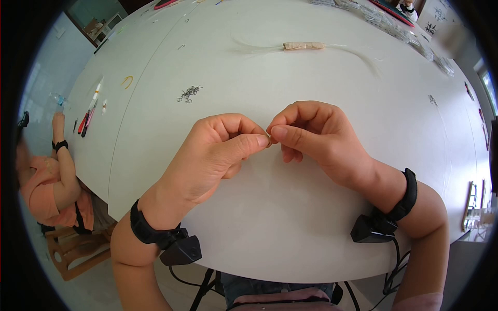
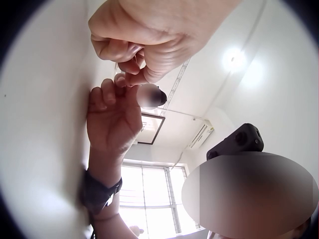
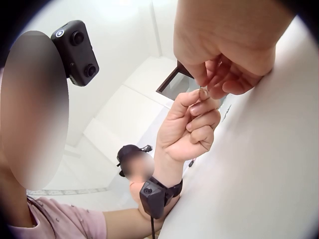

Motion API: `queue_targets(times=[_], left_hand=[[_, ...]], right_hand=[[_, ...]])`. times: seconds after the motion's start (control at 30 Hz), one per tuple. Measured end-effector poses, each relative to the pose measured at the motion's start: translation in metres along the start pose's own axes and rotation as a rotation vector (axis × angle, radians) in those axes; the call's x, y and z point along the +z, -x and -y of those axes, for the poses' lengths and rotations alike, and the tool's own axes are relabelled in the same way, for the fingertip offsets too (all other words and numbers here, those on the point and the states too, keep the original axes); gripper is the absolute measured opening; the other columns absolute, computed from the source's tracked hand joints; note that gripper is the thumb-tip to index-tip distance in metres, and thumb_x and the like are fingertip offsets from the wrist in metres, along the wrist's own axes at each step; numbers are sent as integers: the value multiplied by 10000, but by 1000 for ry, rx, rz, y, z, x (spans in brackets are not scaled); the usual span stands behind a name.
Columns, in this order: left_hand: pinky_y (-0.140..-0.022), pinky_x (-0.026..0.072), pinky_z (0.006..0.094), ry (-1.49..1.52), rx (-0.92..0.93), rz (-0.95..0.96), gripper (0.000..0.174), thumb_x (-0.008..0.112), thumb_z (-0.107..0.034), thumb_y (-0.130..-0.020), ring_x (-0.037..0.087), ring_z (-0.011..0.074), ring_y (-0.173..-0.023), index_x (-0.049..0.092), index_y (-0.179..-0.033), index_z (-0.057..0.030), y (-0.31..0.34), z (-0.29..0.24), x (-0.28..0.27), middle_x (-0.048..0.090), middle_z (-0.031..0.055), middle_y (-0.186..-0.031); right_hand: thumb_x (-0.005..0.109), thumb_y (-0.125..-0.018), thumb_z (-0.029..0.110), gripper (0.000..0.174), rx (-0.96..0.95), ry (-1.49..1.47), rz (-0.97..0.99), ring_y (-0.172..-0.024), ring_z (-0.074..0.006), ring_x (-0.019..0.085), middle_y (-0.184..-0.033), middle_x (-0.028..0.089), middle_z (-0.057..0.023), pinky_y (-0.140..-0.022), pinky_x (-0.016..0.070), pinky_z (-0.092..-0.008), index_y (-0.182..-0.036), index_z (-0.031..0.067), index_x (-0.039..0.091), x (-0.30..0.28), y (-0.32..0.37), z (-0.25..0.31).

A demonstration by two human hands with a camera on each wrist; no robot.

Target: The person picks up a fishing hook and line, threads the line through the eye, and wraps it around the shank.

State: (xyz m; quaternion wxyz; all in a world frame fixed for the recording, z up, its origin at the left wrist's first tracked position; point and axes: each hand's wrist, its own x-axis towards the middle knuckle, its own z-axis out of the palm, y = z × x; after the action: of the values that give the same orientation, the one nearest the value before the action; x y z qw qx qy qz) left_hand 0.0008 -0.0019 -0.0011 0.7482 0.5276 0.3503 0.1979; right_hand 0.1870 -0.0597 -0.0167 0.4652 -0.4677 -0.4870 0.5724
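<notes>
Over the near part of the white table (image 1: 306,217), both hands meet fingertip to fingertip. My left hand (image 1: 215,153) pinches a tiny pale, thin piece (image 1: 269,137) between thumb and forefinger, its other fingers curled under. From the other side my right hand (image 1: 324,142) pinches at the same piece with thumb and forefinger. The fingertips cover most of it, so I cannot tell its kind. In the right wrist view a bit of it (image 3: 203,93) shows between the fingertips. Beyond the left hand lies a pile of small dark hooks (image 1: 189,94).
Farther back lies a tan-wrapped bundle (image 1: 304,46) with clear strands fanning from both ends. A few small hooks (image 1: 432,99) lie at right. Red-handled scissors (image 1: 83,123) and a yellow bent strip (image 1: 127,81) are at left, where another person (image 1: 49,179) sits. Clear packets (image 1: 384,26) line the back right.
</notes>
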Motion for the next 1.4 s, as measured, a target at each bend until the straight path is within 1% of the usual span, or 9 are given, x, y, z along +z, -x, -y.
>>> queue_targets(times=[0.13,0.57,0.67,0.73,0.77,0.83,0.93,1.03,1.4], left_hand=[[-392,176,166,-13,3,-20,64,597,-91,-827,255,-8,-460,580,-812,-31,1,-2,3,488,-49,-678],[-393,167,171,-6,-3,4,68,607,-82,-823,243,-9,-456,579,-811,-22,0,1,1,442,-65,-646],[-390,223,176,4,21,50,137,603,-136,-834,312,14,-440,605,-826,1,0,0,0,485,-41,-618],[-414,315,195,-33,32,-16,118,584,-112,-818,431,53,-496,594,-855,-1,1,-2,4,556,16,-707],[-414,315,195,-32,32,-16,118,584,-112,-818,431,53,-496,594,-855,-1,1,-3,4,556,16,-707],[-502,410,234,-59,82,-44,149,576,-126,-811,521,103,-591,602,-876,6,2,-4,4,602,58,-760],[-568,430,243,-177,101,-43,143,597,-127,-801,529,103,-637,609,-867,-1,2,-4,2,608,47,-771],[-583,429,234,-251,124,-32,138,623,-133,-790,527,96,-647,618,-848,-8,2,-4,1,613,41,-771],[-583,421,222,-247,126,-15,119,632,-135,-796,520,87,-649,624,-810,-16,1,-2,3,612,34,-748]], right_hand=[[614,-846,172,172,9,-52,2,-658,-67,553,-753,600,-17,-564,427,-202,-900,10,601,0,1,4],[610,-854,144,130,-25,43,46,-651,-63,556,-765,603,-15,-558,427,-195,-883,18,592,0,1,2],[602,-860,144,127,-23,28,44,-651,-62,550,-772,598,-12,-555,423,-195,-879,20,585,0,0,2],[598,-863,143,123,-23,11,43,-651,-63,546,-774,595,-10,-555,421,-195,-877,21,582,0,0,2],[595,-865,141,121,-19,17,42,-651,-64,542,-774,593,-9,-556,420,-194,-875,21,582,0,0,2],[592,-866,139,120,-15,24,42,-652,-64,538,-775,592,-8,-558,419,-194,-874,20,581,0,0,3],[593,-865,138,122,-14,23,42,-654,-68,533,-773,590,-9,-562,420,-193,-871,16,581,1,1,4],[597,-862,136,126,-13,16,45,-657,-71,533,-772,590,-11,-568,425,-194,-871,11,584,1,1,4],[606,-858,125,126,-34,11,62,-659,-70,532,-770,588,-14,-580,434,-197,-870,1,588,-1,1,3]])
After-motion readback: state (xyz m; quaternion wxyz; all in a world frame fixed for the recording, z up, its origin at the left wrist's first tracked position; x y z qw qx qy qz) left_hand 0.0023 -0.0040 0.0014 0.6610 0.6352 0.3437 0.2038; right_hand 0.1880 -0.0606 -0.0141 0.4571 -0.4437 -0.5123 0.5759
